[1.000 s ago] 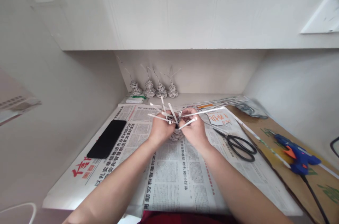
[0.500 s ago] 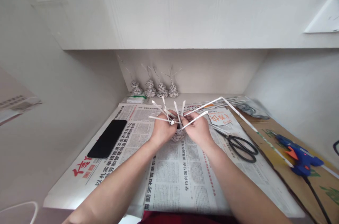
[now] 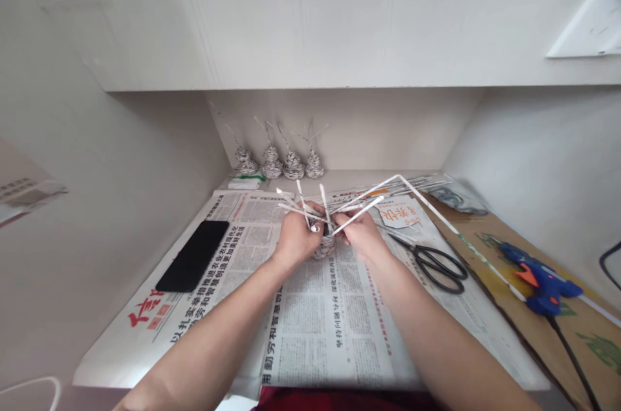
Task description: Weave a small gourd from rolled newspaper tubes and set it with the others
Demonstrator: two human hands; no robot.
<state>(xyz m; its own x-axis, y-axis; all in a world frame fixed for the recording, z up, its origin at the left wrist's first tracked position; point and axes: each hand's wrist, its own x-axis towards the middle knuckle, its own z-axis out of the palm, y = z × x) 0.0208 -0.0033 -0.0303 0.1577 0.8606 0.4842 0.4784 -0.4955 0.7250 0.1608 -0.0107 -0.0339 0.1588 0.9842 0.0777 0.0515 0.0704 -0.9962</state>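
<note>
Between my hands stands a small woven paper basket (image 3: pixel 324 248), with several rolled newspaper strips fanning up from its rim. My left hand (image 3: pixel 297 233) closes round its left side, thumb at the rim. At the right side my right hand (image 3: pixel 359 230) has its fingers bent in and pinches at the strips; the fingertips are partly hidden. One long paper strip (image 3: pixel 427 201) runs from the basket up to a sharp bend, then down right toward the glue gun.
Newspaper (image 3: pixel 310 333) covers the table. Black scissors (image 3: pixel 436 265) lie right of my hand, a blue glue gun (image 3: pixel 546 285) on cardboard (image 3: pixel 485 236) beyond. A black phone (image 3: pixel 193 255) lies left. Several woven gourd shapes (image 3: pixel 293 165) stand at the back wall.
My right hand has turned slightly, and one upright strip near it no longer stands up. The left hand keeps its hold. The whole view has shifted a little.
</note>
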